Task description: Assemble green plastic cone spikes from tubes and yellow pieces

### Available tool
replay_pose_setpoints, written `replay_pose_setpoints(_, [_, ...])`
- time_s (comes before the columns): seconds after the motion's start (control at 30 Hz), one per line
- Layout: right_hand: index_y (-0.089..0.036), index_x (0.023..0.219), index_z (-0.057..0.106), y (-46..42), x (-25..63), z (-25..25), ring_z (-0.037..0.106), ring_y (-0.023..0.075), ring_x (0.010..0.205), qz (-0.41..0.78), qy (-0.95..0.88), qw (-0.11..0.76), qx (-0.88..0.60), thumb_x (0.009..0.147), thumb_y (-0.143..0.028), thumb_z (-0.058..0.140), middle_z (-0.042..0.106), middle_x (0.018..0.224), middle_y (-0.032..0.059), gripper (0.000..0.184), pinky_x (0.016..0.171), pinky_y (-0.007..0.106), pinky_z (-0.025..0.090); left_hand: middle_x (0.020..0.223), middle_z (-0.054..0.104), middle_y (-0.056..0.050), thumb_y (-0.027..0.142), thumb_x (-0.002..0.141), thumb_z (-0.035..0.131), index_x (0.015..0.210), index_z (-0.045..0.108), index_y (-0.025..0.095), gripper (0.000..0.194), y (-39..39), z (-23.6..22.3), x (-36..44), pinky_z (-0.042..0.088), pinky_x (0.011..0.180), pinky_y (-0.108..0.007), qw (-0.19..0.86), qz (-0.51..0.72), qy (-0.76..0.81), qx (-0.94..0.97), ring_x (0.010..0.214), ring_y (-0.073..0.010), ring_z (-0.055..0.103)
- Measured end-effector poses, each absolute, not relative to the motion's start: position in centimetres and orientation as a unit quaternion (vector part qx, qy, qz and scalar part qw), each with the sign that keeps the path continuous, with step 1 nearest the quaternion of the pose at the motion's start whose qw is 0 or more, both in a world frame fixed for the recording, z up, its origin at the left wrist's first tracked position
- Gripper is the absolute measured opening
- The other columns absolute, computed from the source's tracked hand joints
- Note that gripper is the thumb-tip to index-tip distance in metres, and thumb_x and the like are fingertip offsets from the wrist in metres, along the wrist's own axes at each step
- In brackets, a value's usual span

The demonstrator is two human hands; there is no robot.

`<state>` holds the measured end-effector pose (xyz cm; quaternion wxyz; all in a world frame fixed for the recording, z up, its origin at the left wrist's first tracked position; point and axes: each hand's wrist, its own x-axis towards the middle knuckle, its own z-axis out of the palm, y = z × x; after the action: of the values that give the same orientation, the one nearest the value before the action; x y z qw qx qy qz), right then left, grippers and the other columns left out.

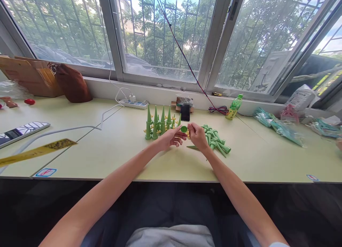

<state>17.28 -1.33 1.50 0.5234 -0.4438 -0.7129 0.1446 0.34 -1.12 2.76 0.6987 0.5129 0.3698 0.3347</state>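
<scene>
My left hand (172, 137) grips a green plastic spike (184, 129) between thumb and forefinger, its round open end turned toward me. The other left fingers curl loosely below it. Close beside that end, my right hand (197, 135) is closed, and whatever its fingers pinch is hidden. Behind my left hand, several green spikes (148, 124) with small yellow pieces on their sides stand upright in rows. To the right of my right hand lies a loose heap of green spikes (217, 142). Small yellow pieces (188, 134) show partly between and behind my hands.
A dark phone (185, 112) leans against a small box behind the spikes. A power strip (135, 103) with a white cable lies toward the window. A green-capped bottle (234, 107) stands back right, before bagged teal items (279, 125). Another phone (22, 132) and yellow tape (40, 150) are left.
</scene>
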Motion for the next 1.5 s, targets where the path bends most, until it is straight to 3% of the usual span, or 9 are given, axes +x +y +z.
replay_pose_setpoints(0.33, [-0.02, 0.073, 0.05, -1.03, 17.42, 1.25, 0.04, 0.0127, 0.054, 0.152, -0.71, 0.518, -0.452, 0.096, -0.048, 0.038, 0.046, 0.055, -0.0025, 0.038, 0.057, 0.025, 0.033, 0.089, 0.065, -0.009, 0.058, 0.076, 0.073, 0.089, 0.061, 0.012, 0.049, -1.18, 2.6, 0.42, 0.042, 0.045, -0.023, 0.656, 0.377, 0.337, 0.56, 0.056, -0.0107, 0.058])
replay_pose_setpoints(0.63, [-0.021, 0.073, 0.049, -1.25, 17.45, 1.45, 0.04, 0.0132, 0.052, 0.159, -0.709, 0.509, -0.461, 0.096, -0.048, 0.037, 0.044, 0.053, -0.0029, 0.038, 0.056, 0.026, 0.033, 0.07, 0.048, 0.002, 0.057, 0.071, 0.077, 0.084, 0.059, 0.014, 0.048, -1.13, 2.55, 0.13, 0.041, 0.045, -0.021, 0.598, 0.382, 0.318, 0.628, 0.058, -0.0106, 0.057])
replay_pose_setpoints(0.87, [-0.021, 0.071, 0.049, -1.26, 17.44, 1.46, 0.039, 0.0127, 0.051, 0.151, -0.71, 0.507, -0.464, 0.096, -0.046, 0.038, 0.042, 0.051, -0.0038, 0.038, 0.056, 0.026, 0.032, 0.071, 0.053, 0.001, 0.054, 0.07, 0.078, 0.085, 0.06, 0.014, 0.047, -1.34, 2.78, 0.18, 0.043, 0.045, -0.021, 0.557, 0.39, 0.323, 0.659, 0.056, -0.0099, 0.057])
replay_pose_setpoints(1.27, [-0.02, 0.071, 0.051, -1.28, 17.45, 1.49, 0.039, 0.013, 0.053, 0.146, -0.713, 0.502, -0.466, 0.096, -0.048, 0.037, 0.043, 0.052, -0.0032, 0.04, 0.056, 0.026, 0.032, 0.093, 0.066, -0.008, 0.045, 0.069, 0.083, 0.112, 0.063, 0.013, 0.057, -0.74, 1.99, 0.2, 0.045, 0.043, -0.023, 0.534, 0.417, 0.345, 0.649, 0.055, -0.0094, 0.059])
replay_pose_setpoints(1.5, [-0.02, 0.07, 0.05, -1.14, 17.46, 1.4, 0.04, 0.0125, 0.054, 0.143, -0.714, 0.504, -0.464, 0.096, -0.048, 0.038, 0.048, 0.057, -0.0016, 0.04, 0.056, 0.026, 0.032, 0.092, 0.065, -0.007, 0.046, 0.07, 0.081, 0.109, 0.062, 0.013, 0.054, -1.11, 2.23, 0.23, 0.046, 0.042, -0.023, 0.509, 0.421, 0.336, 0.672, 0.053, -0.0091, 0.058])
